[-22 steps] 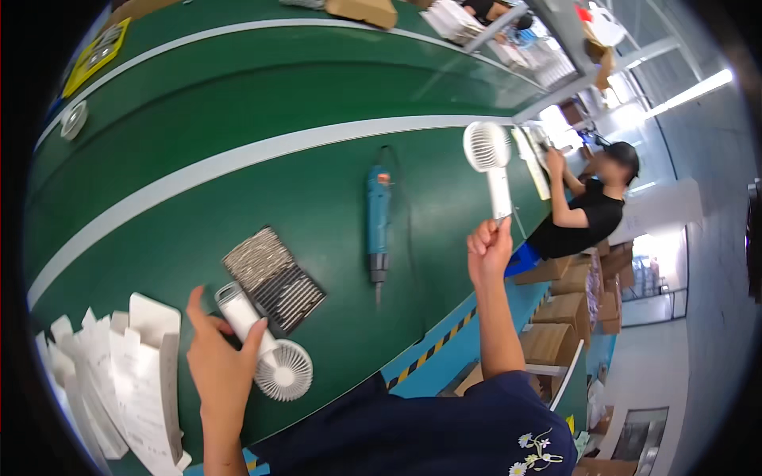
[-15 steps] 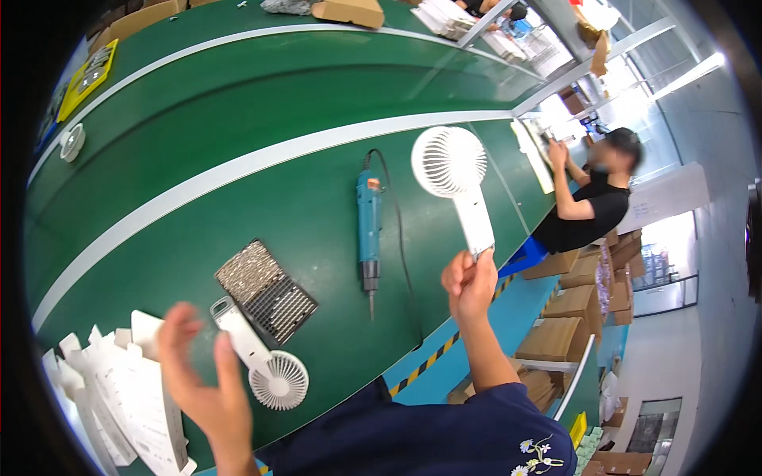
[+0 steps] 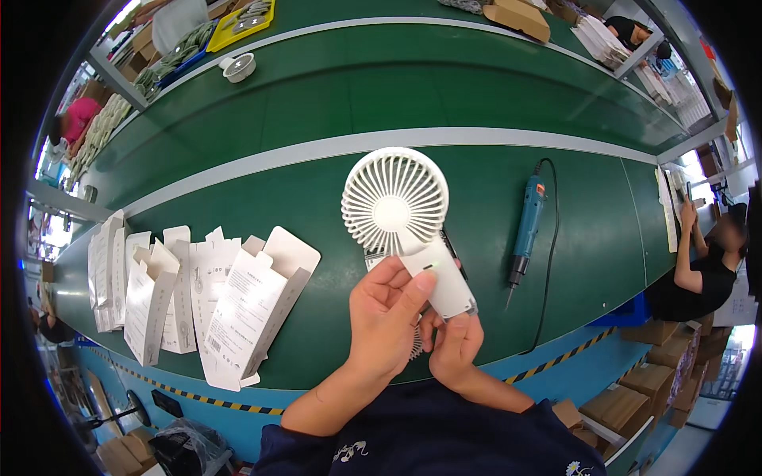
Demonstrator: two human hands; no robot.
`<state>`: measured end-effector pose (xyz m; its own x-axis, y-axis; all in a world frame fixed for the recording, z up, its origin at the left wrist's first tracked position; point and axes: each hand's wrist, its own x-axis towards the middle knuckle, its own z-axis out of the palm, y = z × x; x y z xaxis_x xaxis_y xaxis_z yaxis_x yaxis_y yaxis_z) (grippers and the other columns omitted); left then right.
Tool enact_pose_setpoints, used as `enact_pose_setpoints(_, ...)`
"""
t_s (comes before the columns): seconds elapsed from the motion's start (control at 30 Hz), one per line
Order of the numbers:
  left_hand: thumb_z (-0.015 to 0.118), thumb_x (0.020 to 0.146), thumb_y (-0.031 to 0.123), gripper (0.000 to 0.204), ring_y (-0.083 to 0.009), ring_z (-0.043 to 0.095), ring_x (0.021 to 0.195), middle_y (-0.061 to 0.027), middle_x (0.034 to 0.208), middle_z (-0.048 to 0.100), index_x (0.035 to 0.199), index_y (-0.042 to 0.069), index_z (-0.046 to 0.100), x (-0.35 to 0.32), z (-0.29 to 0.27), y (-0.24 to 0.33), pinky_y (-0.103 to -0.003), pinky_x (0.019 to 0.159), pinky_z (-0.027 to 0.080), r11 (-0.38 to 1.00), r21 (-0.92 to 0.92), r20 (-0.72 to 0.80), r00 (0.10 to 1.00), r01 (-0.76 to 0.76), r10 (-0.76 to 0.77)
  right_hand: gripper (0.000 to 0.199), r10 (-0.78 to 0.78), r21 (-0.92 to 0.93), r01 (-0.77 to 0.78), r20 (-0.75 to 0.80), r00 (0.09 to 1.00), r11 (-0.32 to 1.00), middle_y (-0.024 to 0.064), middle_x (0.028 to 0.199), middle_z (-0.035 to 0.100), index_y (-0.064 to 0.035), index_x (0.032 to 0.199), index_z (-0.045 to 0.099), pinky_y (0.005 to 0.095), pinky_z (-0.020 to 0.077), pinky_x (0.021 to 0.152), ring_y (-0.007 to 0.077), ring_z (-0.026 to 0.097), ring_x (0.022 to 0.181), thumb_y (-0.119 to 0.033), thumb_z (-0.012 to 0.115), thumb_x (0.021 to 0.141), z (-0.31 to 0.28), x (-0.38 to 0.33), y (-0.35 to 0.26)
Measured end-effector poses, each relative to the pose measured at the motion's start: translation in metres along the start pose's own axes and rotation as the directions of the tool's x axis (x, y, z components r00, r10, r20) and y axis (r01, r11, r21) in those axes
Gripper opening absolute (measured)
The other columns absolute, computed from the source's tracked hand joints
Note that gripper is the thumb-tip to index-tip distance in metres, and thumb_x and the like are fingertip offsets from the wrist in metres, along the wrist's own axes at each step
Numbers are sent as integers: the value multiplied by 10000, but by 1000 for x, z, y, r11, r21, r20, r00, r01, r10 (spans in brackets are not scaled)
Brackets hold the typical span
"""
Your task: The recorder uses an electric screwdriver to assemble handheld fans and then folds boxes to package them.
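A white handheld fan [image 3: 394,208] is held up in front of me, its round ribbed head at the top and handle slanting down to the right. My left hand [image 3: 382,321] grips the handle, thumb pressed on its face beside a dark button and a small green light. The fingers of my right hand [image 3: 454,347] are closed on the handle's lower end. Behind my hands, part of a second fan's grille [image 3: 416,343] shows on the green table, the rest hidden. Edges of the dark screw tray peek out behind the held fan.
Several white flat cartons [image 3: 258,305] lie at the left. A teal electric screwdriver [image 3: 529,226] with a black cord lies to the right. On the far shelf are a small white round part [image 3: 238,68] and a yellow tray [image 3: 242,24]. A co-worker [image 3: 702,258] sits at the far right.
The fan has come from the right to the middle, in front of me. My left hand has moved over from the left and taken hold of its handle. The view has turned left.
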<state>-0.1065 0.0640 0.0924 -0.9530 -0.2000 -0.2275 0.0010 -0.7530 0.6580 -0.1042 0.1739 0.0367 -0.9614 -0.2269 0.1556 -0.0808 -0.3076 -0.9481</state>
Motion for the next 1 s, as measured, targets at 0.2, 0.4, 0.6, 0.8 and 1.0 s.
enact_pose_setpoints(0.2,588,912,48,391,-264,604,1111,-181,1210,601,1266,-83,487,4,-6,0,-374,913,519,997,47,-34,997,-61,63,368,53,17,-53,-8,999,998,56,692,558,-5,909,494,202,370,475,61,450,529,-317,346,1037,4,-1,4)
enact_pose_setpoints(0.4,596,899,29,401,-250,606,1106,-179,1207,603,1267,-86,486,7,-4,2,-360,904,522,999,36,-50,998,-24,26,372,57,-1,-57,-4,998,998,53,690,557,-11,898,490,200,367,472,58,445,524,-324,343,1037,5,1,4)
enact_pose_setpoints(0.6,603,896,34,393,-237,608,1096,-170,1193,610,1256,-83,495,11,-3,4,-351,899,521,997,72,-8,999,-35,35,385,29,15,-30,8,1000,999,51,672,555,-12,894,492,200,360,464,58,448,518,-340,351,1035,2,4,9)
enact_pose_setpoints(0.8,606,894,33,400,-238,608,1099,-169,1192,611,1258,-85,490,13,1,1,-351,900,521,996,87,-50,999,-10,15,406,52,7,-52,-21,998,999,47,672,551,6,919,503,198,361,463,58,456,520,-351,348,1034,1,5,12)
enact_pose_setpoints(1.0,610,892,32,410,-239,608,1100,-177,1203,608,1264,-85,485,14,4,1,-344,896,522,995,99,-47,999,-19,24,436,30,36,-29,-11,999,999,39,708,560,36,1024,531,193,362,463,54,463,533,-354,337,1033,0,6,13)
